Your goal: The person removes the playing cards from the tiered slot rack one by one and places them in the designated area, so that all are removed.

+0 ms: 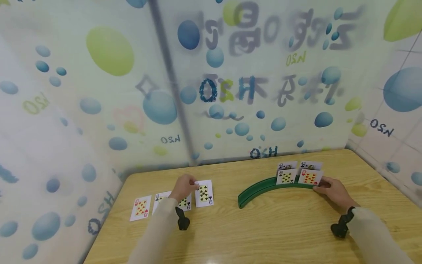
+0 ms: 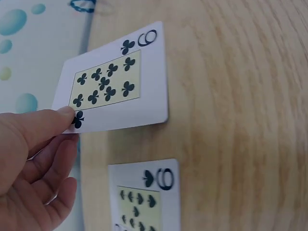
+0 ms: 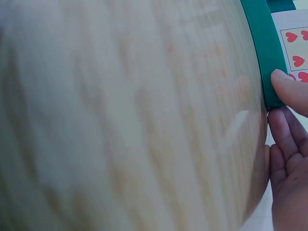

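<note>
Between its thumb and fingers my left hand (image 1: 182, 187) pinches the corner of a nine of clubs (image 2: 151, 91), whose near edge tilts off the table. A nine of spades (image 2: 171, 204) lies beside it, partly hidden by the hand in the head view. My right hand (image 1: 337, 192) grips the right end of a curved green card holder (image 1: 258, 189), its thumb on the front wall. Slotted upright in the holder are a nine of hearts (image 1: 310, 177) and a black eight (image 1: 286, 176) in front, with two queens (image 1: 311, 165) behind them.
At the left of the wooden table (image 1: 244, 234) lie an eight of hearts (image 1: 140, 208) and another black eight (image 1: 160, 196), half covered by the left arm. A patterned curtain (image 1: 214, 66) hangs along the table's back edge.
</note>
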A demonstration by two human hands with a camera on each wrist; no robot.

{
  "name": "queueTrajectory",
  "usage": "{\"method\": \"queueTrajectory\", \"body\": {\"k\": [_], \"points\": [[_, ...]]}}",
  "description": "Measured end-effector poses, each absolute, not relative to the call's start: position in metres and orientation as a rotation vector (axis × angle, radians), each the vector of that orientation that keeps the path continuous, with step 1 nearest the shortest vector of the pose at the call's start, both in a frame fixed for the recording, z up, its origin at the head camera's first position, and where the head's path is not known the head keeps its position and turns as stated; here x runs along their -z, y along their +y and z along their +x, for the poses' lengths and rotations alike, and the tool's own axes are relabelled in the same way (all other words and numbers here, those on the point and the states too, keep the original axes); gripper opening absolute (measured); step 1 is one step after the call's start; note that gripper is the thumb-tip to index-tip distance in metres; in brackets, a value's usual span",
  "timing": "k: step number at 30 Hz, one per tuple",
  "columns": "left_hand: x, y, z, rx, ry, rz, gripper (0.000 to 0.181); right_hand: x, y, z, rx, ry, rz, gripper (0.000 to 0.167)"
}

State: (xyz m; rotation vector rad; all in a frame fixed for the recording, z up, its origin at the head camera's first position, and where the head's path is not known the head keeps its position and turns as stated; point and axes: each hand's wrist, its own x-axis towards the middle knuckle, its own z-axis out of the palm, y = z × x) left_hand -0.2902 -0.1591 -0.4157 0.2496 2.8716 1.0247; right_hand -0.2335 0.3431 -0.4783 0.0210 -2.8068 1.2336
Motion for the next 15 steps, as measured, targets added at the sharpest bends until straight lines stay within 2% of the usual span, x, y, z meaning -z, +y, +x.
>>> {"method": "queueTrajectory", "body": {"k": [15], "points": [[0.454,-0.165,-0.297,-1.050,2.950,0.136,0.016,0.481,0.344,-0.234,-1.254,-2.781,0.027,0.052]]}}
